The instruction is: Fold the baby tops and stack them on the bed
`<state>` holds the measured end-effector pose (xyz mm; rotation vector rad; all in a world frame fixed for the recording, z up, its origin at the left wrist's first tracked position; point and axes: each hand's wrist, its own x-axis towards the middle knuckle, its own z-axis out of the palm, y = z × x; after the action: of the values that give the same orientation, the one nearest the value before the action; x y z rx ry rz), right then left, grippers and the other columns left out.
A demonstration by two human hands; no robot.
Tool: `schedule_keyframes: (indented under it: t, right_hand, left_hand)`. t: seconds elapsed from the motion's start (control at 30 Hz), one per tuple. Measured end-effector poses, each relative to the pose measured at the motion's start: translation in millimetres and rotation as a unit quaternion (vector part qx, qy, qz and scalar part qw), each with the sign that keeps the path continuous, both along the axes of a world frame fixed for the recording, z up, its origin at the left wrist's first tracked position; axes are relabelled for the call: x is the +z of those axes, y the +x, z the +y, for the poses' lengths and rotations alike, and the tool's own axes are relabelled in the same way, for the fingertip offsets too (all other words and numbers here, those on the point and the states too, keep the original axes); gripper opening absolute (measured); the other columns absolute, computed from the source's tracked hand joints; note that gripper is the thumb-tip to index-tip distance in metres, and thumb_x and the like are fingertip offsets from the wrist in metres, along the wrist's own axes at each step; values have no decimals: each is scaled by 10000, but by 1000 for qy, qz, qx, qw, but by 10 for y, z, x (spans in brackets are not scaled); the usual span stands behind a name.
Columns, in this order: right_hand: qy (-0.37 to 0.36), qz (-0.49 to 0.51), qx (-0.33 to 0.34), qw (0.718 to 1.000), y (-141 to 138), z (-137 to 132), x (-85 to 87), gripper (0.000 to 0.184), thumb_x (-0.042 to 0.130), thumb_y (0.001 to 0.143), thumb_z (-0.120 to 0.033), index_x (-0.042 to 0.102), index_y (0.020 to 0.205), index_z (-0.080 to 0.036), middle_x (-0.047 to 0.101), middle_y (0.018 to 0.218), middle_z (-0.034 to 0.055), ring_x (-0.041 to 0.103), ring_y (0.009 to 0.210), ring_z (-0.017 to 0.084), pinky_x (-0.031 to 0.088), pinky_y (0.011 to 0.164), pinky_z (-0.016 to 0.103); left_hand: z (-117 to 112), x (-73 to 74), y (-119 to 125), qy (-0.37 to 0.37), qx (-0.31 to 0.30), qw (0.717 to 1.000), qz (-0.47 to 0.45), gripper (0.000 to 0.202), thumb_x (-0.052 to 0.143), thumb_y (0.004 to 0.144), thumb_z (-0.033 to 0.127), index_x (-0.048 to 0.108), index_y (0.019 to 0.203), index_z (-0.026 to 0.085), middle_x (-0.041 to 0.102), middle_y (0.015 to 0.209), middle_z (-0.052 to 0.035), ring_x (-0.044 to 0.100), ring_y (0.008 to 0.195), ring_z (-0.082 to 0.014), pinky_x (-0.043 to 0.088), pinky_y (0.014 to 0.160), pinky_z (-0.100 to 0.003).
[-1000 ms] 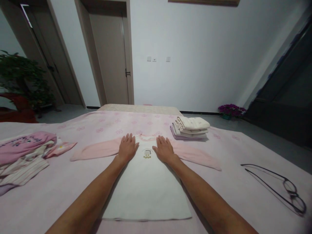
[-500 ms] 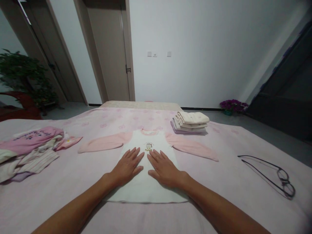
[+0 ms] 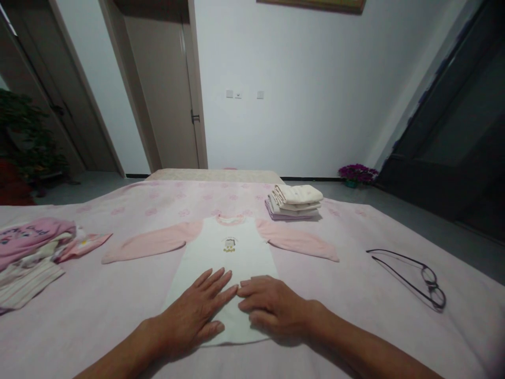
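A small long-sleeved shirt [image 3: 244,253] lies flat on the pink bed sheet. Its body is white with a small printed figure on the chest, and its pink sleeves are stretched out to both sides. On the lower left part of the shirt rests my left hand [image 3: 197,310], palm down with the fingers spread. My right hand [image 3: 272,305] touches the lower right part, its fingers slightly bent, apart and pointing left. The fingertips of both hands nearly meet at the middle. Parts of the shirt's lower edge are hidden beneath my hands.
Folded cream and lilac clothes [image 3: 295,202] are stacked beyond the right sleeve. Black-framed glasses [image 3: 430,284] lie at the right on the sheet [image 3: 379,326]. A loose heap of clothes [image 3: 35,258] is at the left. Behind the bed are a door and a wall.
Both hands have slid down the shirt toward me, away from the print. My right hand has turned so its fingers point left and bend more. The view has shifted right and slightly up.
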<state>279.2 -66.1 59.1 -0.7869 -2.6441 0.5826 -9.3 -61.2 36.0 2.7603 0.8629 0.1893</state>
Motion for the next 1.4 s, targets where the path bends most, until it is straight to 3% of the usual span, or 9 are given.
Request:
schedule_keyframes:
  t: [0.17,0.3,0.57,0.7,0.9,0.97,1.1,1.17,1.4]
  right_hand:
    - [-2,72,-308,949,484,533,-87,323,445,945,-334,734,1028,-216,742,1071,67,664,992,209,491,904,315]
    - [35,11,-422,906,875,1072,-90,384,440,935,-348,721,1111,-154,706,1188,119,642,1088,249,465,967,352]
    - [30,-104,-291,951,410,1702,-266,591,292,1015,-427,418,1496,-106,378,1562,139,333,1456,232,252,1194,376]
    - [2,-197,-308,931,213,1891,-366,695,228,1021,-519,257,1561,-82,209,1628,143,169,1513,256,153,1218,434]
    - [-1,-231,-361,904,229,1995,-369,649,188,1034,-476,284,1549,-93,225,1624,161,180,1509,268,174,1203,454]
    - [3,-241,-364,900,272,1938,-366,601,220,1034,-438,329,1536,-125,241,1621,157,191,1505,282,194,1193,477]
    - [28,-251,-359,898,410,1711,-440,581,242,1028,-439,327,1544,-186,241,1630,103,195,1505,264,189,1198,480]
    - [44,-242,-375,894,466,1595,-501,633,193,1027,-480,281,1561,-150,231,1632,105,192,1507,252,166,1208,468]
    - [70,-215,-397,890,455,1447,-551,652,201,1023,-492,307,1551,-125,244,1626,95,194,1506,241,112,1217,445]
  left_hand:
    - [-52,46,34,-9,-24,1000,4,676,412,992,521,93,1578,419,56,1652,-25,74,1519,-314,121,1216,-617]
    - [-143,165,147,-16,-74,997,2,715,442,974,562,137,1586,352,66,1651,-87,105,1510,-346,108,1199,-638]
    - [-154,264,285,1,-114,993,-3,712,465,963,571,188,1578,341,133,1642,-117,205,1490,-355,133,1206,-594]
    - [-123,243,308,12,-131,991,7,634,465,988,477,234,1564,346,188,1629,-130,260,1473,-355,187,1194,-591]
    - [-130,168,244,-2,-156,984,-92,548,429,1007,447,314,1532,339,418,1556,-65,381,1437,-247,247,1218,-452]
    - [-18,59,118,-5,-98,981,-170,524,365,1027,448,320,1533,316,516,1488,-55,450,1395,-192,281,1214,-401]
    - [482,-141,-296,17,204,950,-235,441,337,1029,452,580,1356,284,607,1394,-75,539,1317,-215,412,1140,-420]
    - [786,-198,-535,50,293,929,-220,501,320,1021,475,563,1385,233,547,1453,-110,496,1357,-244,390,1150,-460]
    - [1423,-307,-1022,72,354,932,32,557,266,1025,441,365,1535,239,287,1615,-78,239,1498,-280,237,1179,-536]
